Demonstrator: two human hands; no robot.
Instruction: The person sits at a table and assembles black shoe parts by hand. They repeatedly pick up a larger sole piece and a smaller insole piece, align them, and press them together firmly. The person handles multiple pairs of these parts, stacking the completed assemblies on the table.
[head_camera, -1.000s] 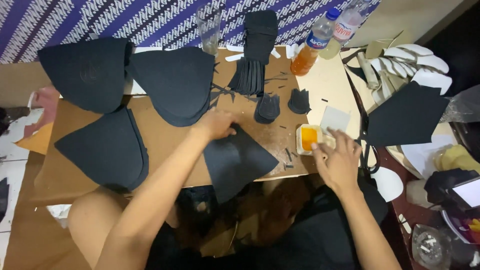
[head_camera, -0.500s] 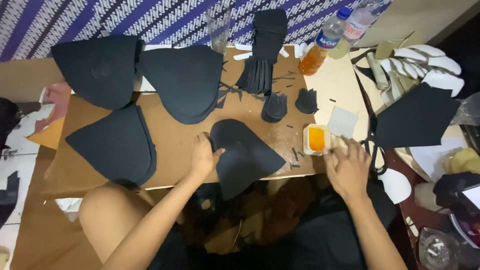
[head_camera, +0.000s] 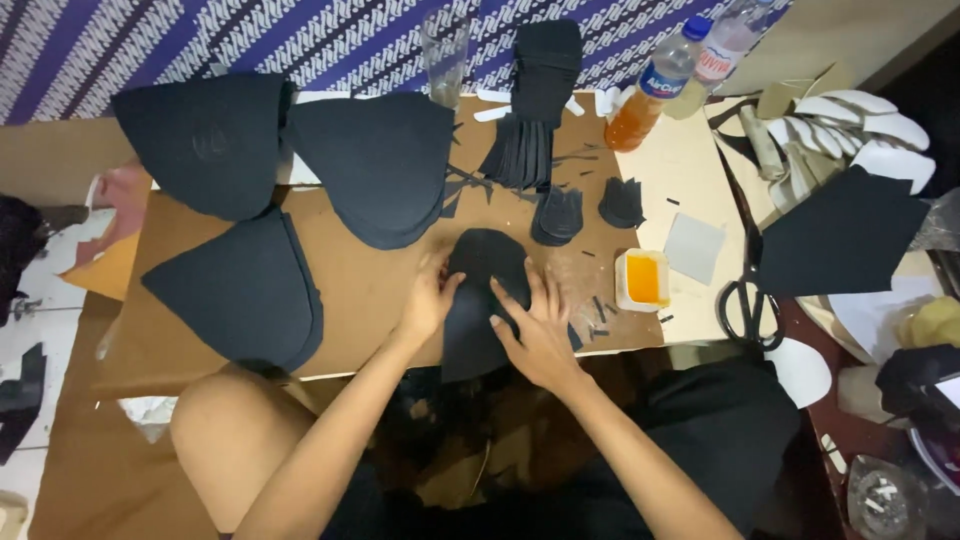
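A rounded black fabric piece (head_camera: 487, 262) lies on the brown cardboard board (head_camera: 370, 290) in front of me, hanging a little over its near edge. My left hand (head_camera: 428, 300) rests on the piece's left edge, fingers bent against it. My right hand (head_camera: 538, 328) lies flat on top of the piece, fingers spread and pressing down. Just right of my hands stands a small white tub of orange glue (head_camera: 641, 279).
Three stacks of large black curved pieces (head_camera: 240, 290) (head_camera: 203, 140) (head_camera: 378, 165) cover the board's left and back. Smaller black cutouts (head_camera: 560, 213) and a tall stack (head_camera: 541, 75) sit behind. Black scissors (head_camera: 748, 300), a grey square (head_camera: 695, 247), two bottles (head_camera: 650, 88) and white soles (head_camera: 860, 120) are at right.
My right hand left the glue tub and moved left onto the black piece. My left hand shifted along the piece's left edge. The piece now lies folded or turned narrower under both hands.
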